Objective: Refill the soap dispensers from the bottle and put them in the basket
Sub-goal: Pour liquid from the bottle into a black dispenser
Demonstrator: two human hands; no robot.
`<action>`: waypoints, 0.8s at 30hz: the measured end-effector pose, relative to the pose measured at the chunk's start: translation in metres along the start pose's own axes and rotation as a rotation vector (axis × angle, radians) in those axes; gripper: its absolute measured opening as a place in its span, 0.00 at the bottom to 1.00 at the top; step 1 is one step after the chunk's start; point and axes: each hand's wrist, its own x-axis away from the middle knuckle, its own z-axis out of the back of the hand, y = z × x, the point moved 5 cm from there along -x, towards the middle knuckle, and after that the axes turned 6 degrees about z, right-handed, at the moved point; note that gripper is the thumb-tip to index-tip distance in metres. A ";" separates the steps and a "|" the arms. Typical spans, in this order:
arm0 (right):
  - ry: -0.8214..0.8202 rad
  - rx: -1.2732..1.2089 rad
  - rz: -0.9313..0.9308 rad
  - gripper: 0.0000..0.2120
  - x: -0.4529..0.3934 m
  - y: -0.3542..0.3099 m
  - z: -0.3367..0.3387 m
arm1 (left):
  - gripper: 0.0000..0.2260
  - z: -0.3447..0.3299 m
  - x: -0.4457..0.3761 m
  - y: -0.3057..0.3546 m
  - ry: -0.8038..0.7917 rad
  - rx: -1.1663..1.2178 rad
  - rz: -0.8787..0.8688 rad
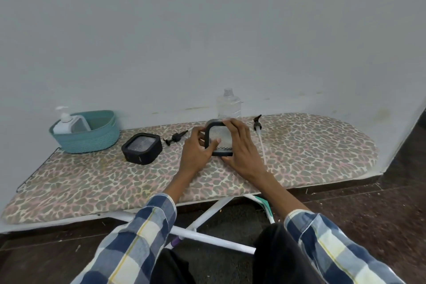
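Observation:
Both hands hold a square black-framed dispenser (216,137) with a clear body, tilted on the ironing board. My left hand (196,150) grips its left side; my right hand (241,145) curls over its top and right side. A second black square dispenser (141,151) lies to the left. Behind my hands a clear bottle (228,105) stands uncapped. A black pump head (175,139) lies between the two dispensers. Another pump with a long white tube (259,136) lies at the right. The teal basket (103,138) at far left holds a white pump dispenser (63,123).
The leopard-print ironing board (299,150) stands against a white wall, its rounded end to the right. Its white legs (207,217) cross below the front edge. Dark floor lies beneath and to the right.

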 end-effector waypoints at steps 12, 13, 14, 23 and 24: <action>0.309 -0.088 -0.290 0.34 -0.026 0.026 -0.004 | 0.20 0.054 -0.012 -0.060 0.160 0.087 0.106; 0.318 -0.107 -0.332 0.35 -0.027 0.032 -0.007 | 0.21 0.051 -0.014 -0.060 0.153 0.085 0.104; 0.318 -0.134 -0.379 0.36 -0.028 0.040 -0.011 | 0.21 0.048 -0.016 -0.060 0.147 0.081 0.100; 0.121 -0.496 -0.633 0.40 -0.057 0.079 -0.036 | 0.26 0.040 -0.017 -0.066 0.121 0.066 0.096; 0.111 -0.522 -0.650 0.40 -0.059 0.084 -0.039 | 0.26 0.039 -0.016 -0.064 0.117 0.056 0.095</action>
